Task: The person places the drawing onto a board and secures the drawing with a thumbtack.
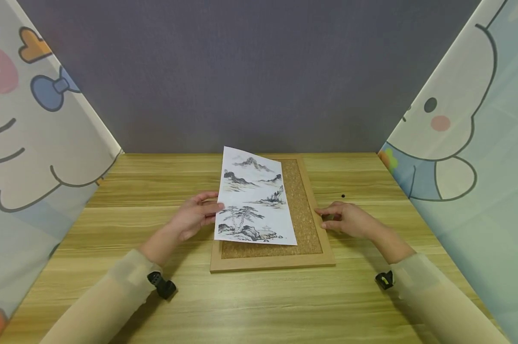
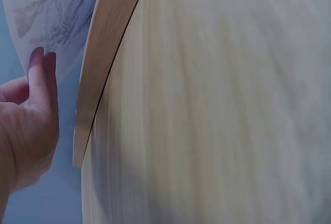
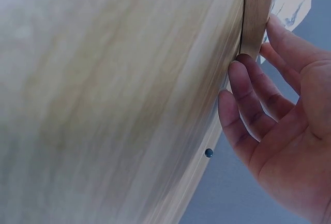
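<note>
My left hand (image 1: 193, 215) pinches a sheet of paper (image 1: 259, 191) by its left edge, thumb in front and fingers behind. The sheet carries an ink-wash landscape print of mountains, trees and rocks. It slants over a wood-framed cork board (image 1: 306, 220) lying on the table and hides much of the cork. In the left wrist view, the left fingertips (image 2: 36, 56) are against the paper (image 2: 41, 22). My right hand (image 1: 349, 218) holds the board's right rim; in the right wrist view, thumb and fingers meet around the wooden frame (image 3: 257, 12).
A small round black thing (image 1: 343, 196) lies on the wood-grain table (image 1: 259, 306), just beyond the right hand. A dark grey panel (image 1: 250, 76) rises at the back. Cartoon-printed cloths (image 1: 478, 229) border both sides. Dark straps (image 1: 162, 285) sit at both wrists.
</note>
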`<act>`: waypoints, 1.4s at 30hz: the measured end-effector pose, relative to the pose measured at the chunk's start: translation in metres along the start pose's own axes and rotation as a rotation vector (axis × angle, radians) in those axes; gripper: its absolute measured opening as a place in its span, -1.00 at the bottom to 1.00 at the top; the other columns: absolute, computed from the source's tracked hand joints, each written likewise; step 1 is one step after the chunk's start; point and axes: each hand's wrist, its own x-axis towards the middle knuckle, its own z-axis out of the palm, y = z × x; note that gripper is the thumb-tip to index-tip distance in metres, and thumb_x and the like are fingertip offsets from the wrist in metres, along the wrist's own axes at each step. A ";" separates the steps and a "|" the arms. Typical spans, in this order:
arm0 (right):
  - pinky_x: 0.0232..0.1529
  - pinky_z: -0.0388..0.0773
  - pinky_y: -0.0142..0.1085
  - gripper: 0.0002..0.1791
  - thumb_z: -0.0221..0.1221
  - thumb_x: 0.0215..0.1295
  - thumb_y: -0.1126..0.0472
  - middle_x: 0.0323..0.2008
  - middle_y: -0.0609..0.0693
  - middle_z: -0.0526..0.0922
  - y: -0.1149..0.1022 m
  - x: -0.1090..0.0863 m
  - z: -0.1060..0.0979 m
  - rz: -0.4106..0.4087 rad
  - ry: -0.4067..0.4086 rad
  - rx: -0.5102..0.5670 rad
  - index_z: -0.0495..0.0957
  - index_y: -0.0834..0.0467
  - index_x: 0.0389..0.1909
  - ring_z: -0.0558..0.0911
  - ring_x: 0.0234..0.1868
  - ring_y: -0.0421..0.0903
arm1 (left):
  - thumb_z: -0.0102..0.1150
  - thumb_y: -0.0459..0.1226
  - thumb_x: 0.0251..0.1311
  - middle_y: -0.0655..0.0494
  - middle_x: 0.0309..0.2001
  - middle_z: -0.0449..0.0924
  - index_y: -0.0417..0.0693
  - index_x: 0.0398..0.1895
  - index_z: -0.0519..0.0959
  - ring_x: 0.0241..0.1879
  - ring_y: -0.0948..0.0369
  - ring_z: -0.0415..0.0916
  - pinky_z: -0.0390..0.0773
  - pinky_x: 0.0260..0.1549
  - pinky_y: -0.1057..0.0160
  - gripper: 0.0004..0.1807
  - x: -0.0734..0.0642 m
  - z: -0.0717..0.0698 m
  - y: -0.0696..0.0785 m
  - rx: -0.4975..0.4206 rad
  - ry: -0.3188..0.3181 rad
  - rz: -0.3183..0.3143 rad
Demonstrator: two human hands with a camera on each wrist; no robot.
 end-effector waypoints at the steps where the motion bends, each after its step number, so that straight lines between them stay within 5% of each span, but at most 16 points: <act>1: -0.27 0.46 -0.33 -0.45 0.43 0.48 0.04 -0.07 -0.01 0.69 0.000 0.000 0.000 0.002 -0.001 0.001 0.67 0.15 0.40 0.48 -0.30 -0.18 | 0.22 -0.39 0.57 -0.04 0.28 0.51 -0.29 0.69 0.16 0.13 0.21 0.62 0.71 0.16 0.33 -0.26 0.000 0.002 0.000 -0.005 -0.003 0.002; 10: -0.22 0.47 -0.31 -0.46 0.43 0.49 0.02 -0.04 0.00 0.71 -0.001 -0.001 0.001 0.002 0.003 -0.012 0.68 0.13 0.40 0.48 -0.26 -0.18 | 0.16 -0.44 0.58 -0.09 0.25 0.53 -0.36 0.71 0.07 0.09 0.20 0.64 0.73 0.14 0.32 -0.24 0.004 0.019 0.001 -0.015 -0.040 0.002; 20: -0.27 0.45 -0.33 -0.46 0.42 0.49 0.02 -0.09 -0.04 0.68 0.000 0.000 0.001 0.002 -0.001 0.004 0.68 0.11 0.40 0.46 -0.29 -0.18 | 0.17 -0.45 0.56 -0.36 0.55 0.32 -0.27 0.74 0.09 0.39 -0.07 0.53 0.72 0.23 0.25 -0.21 0.006 0.035 0.000 0.016 -0.021 -0.044; 31: -0.30 0.45 -0.33 -0.46 0.42 0.49 0.01 -0.11 -0.05 0.66 0.000 0.000 0.001 0.007 -0.003 -0.003 0.68 0.10 0.41 0.46 -0.32 -0.18 | 0.24 -0.43 0.53 -0.36 0.50 0.35 -0.33 0.75 0.03 0.40 -0.14 0.51 0.68 0.33 0.12 -0.14 0.013 0.044 -0.002 0.100 -0.044 -0.041; 42: -0.28 0.44 -0.32 -0.45 0.43 0.49 0.01 -0.11 -0.04 0.67 -0.001 0.000 0.000 0.003 0.006 -0.019 0.68 0.11 0.40 0.46 -0.30 -0.18 | 0.40 -0.43 0.41 -0.34 0.29 0.54 -0.28 0.71 0.20 0.09 -0.07 0.76 0.79 0.14 0.12 -0.13 0.009 0.039 0.003 0.304 0.005 0.023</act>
